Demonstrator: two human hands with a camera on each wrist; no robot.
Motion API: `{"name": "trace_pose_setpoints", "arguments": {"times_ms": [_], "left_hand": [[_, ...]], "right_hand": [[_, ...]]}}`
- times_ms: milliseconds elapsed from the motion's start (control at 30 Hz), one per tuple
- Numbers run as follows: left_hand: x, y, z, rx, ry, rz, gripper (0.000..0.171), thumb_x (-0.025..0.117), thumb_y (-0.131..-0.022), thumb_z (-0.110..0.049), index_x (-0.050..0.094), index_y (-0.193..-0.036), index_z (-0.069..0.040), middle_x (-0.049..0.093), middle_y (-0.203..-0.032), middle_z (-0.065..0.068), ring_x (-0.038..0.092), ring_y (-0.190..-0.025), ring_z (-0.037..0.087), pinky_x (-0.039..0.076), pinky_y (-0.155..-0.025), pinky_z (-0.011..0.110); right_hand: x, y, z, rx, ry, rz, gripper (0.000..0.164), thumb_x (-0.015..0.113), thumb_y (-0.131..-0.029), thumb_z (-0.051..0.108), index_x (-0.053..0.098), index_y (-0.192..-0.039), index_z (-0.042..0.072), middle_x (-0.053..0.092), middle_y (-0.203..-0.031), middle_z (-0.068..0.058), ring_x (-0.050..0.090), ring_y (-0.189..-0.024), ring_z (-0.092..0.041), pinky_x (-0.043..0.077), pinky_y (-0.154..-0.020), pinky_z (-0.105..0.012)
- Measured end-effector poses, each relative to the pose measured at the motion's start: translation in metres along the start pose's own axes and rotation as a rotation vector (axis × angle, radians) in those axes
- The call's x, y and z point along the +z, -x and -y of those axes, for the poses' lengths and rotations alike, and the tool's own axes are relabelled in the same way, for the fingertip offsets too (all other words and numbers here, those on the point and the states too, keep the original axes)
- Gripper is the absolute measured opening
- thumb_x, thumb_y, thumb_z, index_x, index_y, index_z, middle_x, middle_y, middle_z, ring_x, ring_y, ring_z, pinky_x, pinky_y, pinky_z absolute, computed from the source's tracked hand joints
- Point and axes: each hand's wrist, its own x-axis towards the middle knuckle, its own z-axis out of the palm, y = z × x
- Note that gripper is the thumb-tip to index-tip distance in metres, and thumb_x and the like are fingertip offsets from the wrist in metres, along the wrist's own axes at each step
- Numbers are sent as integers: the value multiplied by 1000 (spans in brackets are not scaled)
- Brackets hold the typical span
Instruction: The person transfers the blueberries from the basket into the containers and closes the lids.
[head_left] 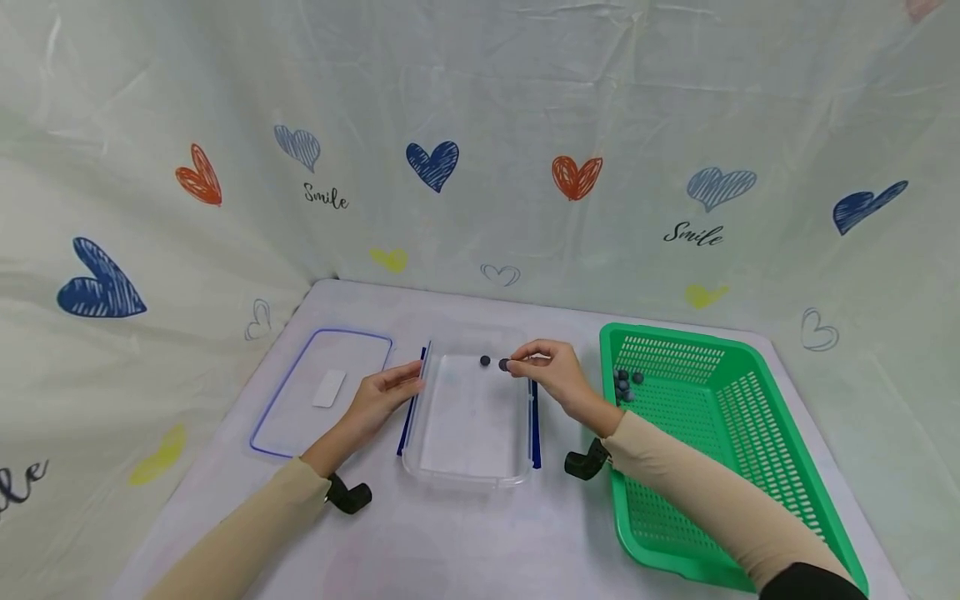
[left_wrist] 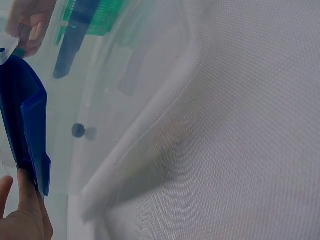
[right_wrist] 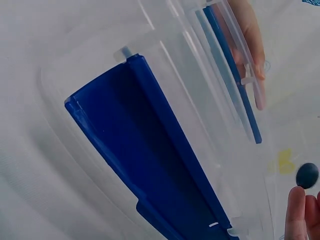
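As the head view shows, one small dark ball (head_left: 505, 364) sits at the very tips of the thumb and finger of the right hand (head_left: 553, 373), near the far right corner of the clear box (head_left: 457, 481). Most of this ball's side stands out from the fingers, which the right wrist view confirms. A second ball (head_left: 485, 361) lies inside the box, toward its far end, just to the left of the held one. In the green basket (head_left: 622, 508), which stands at the right, a small group of dark balls (head_left: 623, 387) is gathered by the left wall. The blue-rimmed lid (head_left: 288, 421) lies flat on the table (head_left: 480, 542) at the left, with a white piece (head_left: 328, 388) on it. The right hand pinches its ball, with thumb and finger closed upon it. The left hand (head_left: 378, 402) has its fingers nearly straight, and they touch the box's left side, at the blue latch (left_wrist: 34, 130).
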Motion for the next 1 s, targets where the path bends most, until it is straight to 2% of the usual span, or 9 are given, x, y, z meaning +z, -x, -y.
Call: {"name": "trace_pose_setpoints", "arguments": {"times_ms": [167,300,533,700,867,1000], "left_hand": [[3,5,-10,-12,16,15,54,67,-85,-20,49,-131,-1,46,-136,15,44,-123,24,43,-92,19],[4,7,-17,-12,20,24,52,66,-86,-16,47,-131,2,43,-136,19,42,-124,28,43,-92,19],[2,1,-4,-18,7,3,57,69,-83,-25,49,-132,-4,48,-135,12,49,-118,16,43,-91,18],[1,1,0,-4,-5,-2,60,70,-81,-30,49,-132,-5,49,-133,10,49,-117,16,44,-91,19],[1,1,0,-1,2,-2,58,70,-82,-28,50,-131,-5,49,-134,11,48,-119,18,43,-92,18],[1,1,-1,-1,15,-6,57,70,-82,-27,50,-131,-5,49,-133,11,48,-119,18,43,-92,18]], "right_hand": [[-1,1,-1,-24,-3,1,32,73,-79,16,64,-99,-7,68,-92,-18,66,-85,-28,45,-94,-41],[-5,1,2,-53,2,-15,29,73,-79,14,64,-99,-7,66,-95,-21,66,-84,-27,48,-90,-37],[-15,0,8,-48,11,-69,26,73,-79,13,66,-98,-4,68,-91,-16,67,-81,-25,52,-84,-33],[-24,-1,8,-58,-18,-92,30,74,-78,15,65,-101,-4,69,-91,-13,67,-82,-25,52,-84,-32],[-36,1,10,-95,-82,-103,30,73,-79,11,65,-104,-4,67,-97,-16,65,-87,-31,53,-81,-37],[-46,3,10,-116,-98,-108,31,73,-79,10,64,-104,-4,67,-98,-18,65,-86,-31,53,-82,-38]]}}
